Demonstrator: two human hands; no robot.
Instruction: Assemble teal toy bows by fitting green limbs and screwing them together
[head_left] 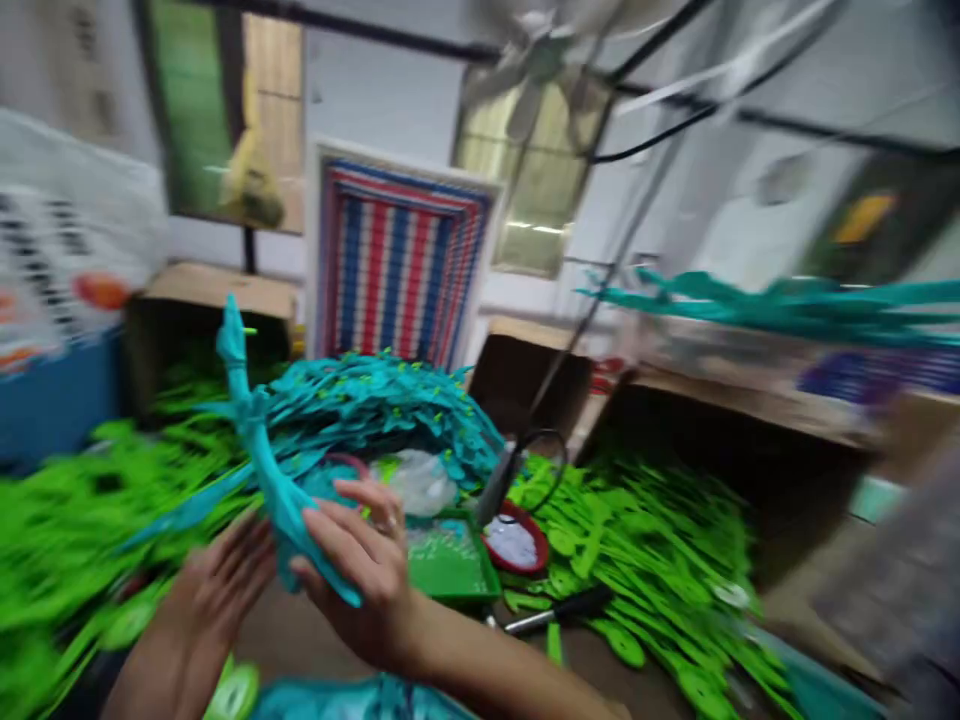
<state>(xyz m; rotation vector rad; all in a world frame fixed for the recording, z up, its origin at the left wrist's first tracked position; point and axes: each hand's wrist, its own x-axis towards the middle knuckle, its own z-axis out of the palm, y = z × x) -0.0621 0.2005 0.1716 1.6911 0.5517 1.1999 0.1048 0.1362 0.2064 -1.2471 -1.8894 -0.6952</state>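
Note:
My right hand (367,570) is closed round a teal artificial plant stem (255,440) that rises up and to the left, with long teal leaves spreading from it. My left hand (217,590) is pressed against the same stem from the left, fingers curled on its lower part. Just behind the hands lies a heap of teal leaf pieces (375,410) with small yellow-green tips. The picture is smeared by motion.
Bright green plastic leaves (660,560) cover the surface left and right. A green tray (450,565), a red-rimmed dish (517,545) and a black-handled tool (555,610) lie ahead. Cardboard boxes (210,300) stand behind, with a striped panel (397,260) on the wall.

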